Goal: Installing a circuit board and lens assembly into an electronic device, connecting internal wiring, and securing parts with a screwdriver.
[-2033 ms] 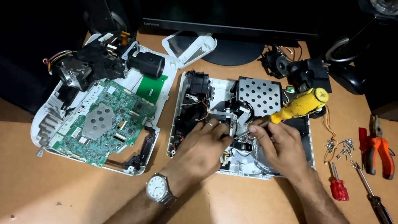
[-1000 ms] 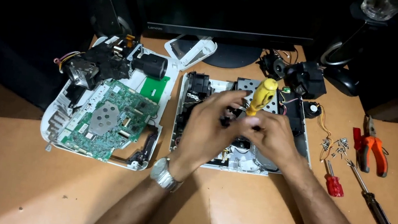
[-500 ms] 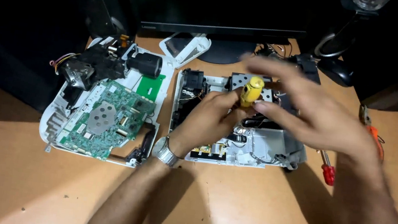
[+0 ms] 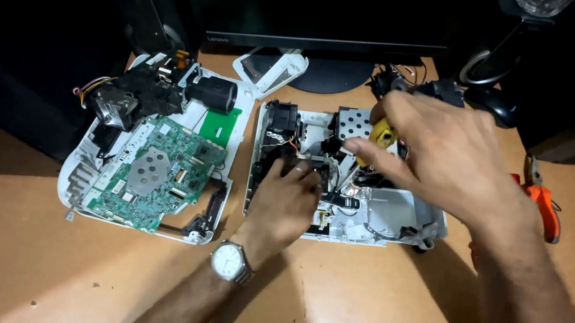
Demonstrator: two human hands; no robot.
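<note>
Left hand point(image 4: 282, 201) rests curled inside the open casing point(image 4: 397, 222), holding nothing visible; right hand point(image 4: 449, 156) above it grips a yellow screwdriver point(image 4: 381, 134).

Two hands are over the desk point(image 4: 19, 260): the left hand point(image 4: 286, 205) and the right hand point(image 4: 442, 155). There are two white shell halves, one on the left point(image 4: 72, 186) and one on the right point(image 4: 404, 223). There is one green circuit board point(image 4: 154, 174), one yellow-handled screwdriver point(image 4: 381, 133), one wristwatch point(image 4: 230, 261), one pair of orange pliers point(image 4: 544, 204) and one monitor point(image 4: 335, 14).

Brown desk point(image 4: 27, 261), perhaps dark wall behind
</note>
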